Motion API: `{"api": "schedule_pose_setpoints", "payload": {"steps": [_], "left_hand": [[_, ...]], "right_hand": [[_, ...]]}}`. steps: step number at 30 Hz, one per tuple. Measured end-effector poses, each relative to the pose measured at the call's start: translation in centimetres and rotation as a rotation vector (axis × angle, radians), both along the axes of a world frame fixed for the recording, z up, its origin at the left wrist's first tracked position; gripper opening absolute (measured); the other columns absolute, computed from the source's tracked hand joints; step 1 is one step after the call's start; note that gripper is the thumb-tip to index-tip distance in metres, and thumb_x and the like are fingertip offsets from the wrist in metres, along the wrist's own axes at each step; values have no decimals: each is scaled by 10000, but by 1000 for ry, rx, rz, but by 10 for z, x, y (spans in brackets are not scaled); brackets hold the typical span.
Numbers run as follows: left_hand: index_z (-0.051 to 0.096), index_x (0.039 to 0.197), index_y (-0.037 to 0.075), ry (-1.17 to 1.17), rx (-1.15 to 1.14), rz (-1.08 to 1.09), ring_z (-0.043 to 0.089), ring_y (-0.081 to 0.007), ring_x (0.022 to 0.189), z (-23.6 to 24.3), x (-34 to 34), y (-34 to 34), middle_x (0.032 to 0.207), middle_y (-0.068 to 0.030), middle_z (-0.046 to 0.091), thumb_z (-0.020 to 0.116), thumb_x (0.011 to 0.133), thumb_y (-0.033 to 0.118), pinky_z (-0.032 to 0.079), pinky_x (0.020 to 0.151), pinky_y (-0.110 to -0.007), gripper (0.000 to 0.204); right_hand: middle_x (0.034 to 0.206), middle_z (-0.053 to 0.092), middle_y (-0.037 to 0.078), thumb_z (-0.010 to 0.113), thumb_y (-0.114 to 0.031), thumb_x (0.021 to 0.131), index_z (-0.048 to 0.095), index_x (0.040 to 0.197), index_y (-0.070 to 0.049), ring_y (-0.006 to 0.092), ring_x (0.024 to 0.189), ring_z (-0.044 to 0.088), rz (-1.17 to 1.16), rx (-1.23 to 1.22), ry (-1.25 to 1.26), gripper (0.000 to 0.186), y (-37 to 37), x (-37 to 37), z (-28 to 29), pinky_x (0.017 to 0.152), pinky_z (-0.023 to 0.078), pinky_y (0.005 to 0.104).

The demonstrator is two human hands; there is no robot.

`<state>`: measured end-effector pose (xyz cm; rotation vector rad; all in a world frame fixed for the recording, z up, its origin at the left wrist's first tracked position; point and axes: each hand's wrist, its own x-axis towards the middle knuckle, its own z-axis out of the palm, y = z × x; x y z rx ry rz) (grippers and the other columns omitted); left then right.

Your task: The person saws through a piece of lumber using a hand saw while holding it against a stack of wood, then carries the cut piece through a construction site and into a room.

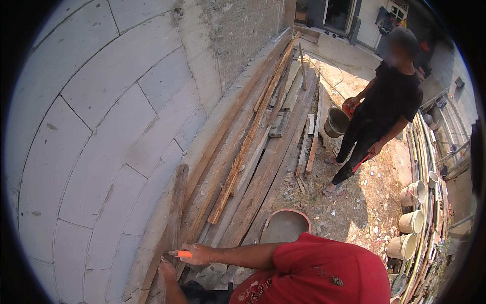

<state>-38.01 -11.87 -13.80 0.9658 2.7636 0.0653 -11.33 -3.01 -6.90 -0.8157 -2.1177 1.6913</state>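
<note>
At the lower left, my right hand (200,254) is closed round an orange-handled tool (184,254). The tool's short metal neck points left; its far end is small and unclear, so its kind does not show. Just below that end, my left hand (166,268) has its fingers drawn together, and what they hold cannot be made out. Both hands are next to an upright wooden board (176,205) at the foot of the grey block wall (109,200). My red sleeve and shirt (324,268) fill the bottom middle.
Long timber planks (271,167) lie along the wall. A round tub (287,226) of grey mix stands by my right arm. A co-worker (390,96) in black stands at the right, holding a bucket (337,122). Several pale buckets (411,221) line poles at the far right.
</note>
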Motion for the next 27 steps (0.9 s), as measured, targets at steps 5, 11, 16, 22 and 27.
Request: {"api": "schedule_pose_setpoints", "payload": {"steps": [5,11,16,22,27], "left_hand": [[731,1025,-106,-45,-8,43,688,-511,1020,4,4,-5,1058,-342,708,281,1095,480,537,904,-601,742],[724,1071,-100,-81,-85,32,684,-495,1062,12,12,-9,1101,-336,705,266,1095,487,533,932,-591,744],[721,1134,-75,3,-135,2,672,-457,1132,9,-3,-1,1151,-313,703,189,1107,493,515,990,-553,779],[728,1231,12,-332,-53,-25,672,-388,1147,-16,-52,-34,1194,-255,712,455,997,595,497,1000,-507,686],[725,1256,18,-757,-19,43,674,-274,1085,7,-69,-65,1128,-162,741,737,839,608,488,980,-422,723]], "right_hand": [[1169,671,195,600,-404,1022,516,1423,-97,366,1030,704,34,103,89,511,-31,128,8,860,535,455],[1150,683,232,608,-452,999,538,1349,-33,438,1081,661,35,-37,-25,550,-16,54,19,911,521,469],[1037,683,248,627,-451,991,574,1231,-38,459,974,674,-21,120,132,481,4,-45,-12,810,522,508],[1030,694,259,641,-449,974,570,1224,-30,468,981,678,-58,108,143,494,-3,-37,-11,827,522,517],[1036,707,260,656,-451,956,571,1230,-28,457,1002,682,-76,89,160,511,-1,-30,-12,840,528,498]]}}
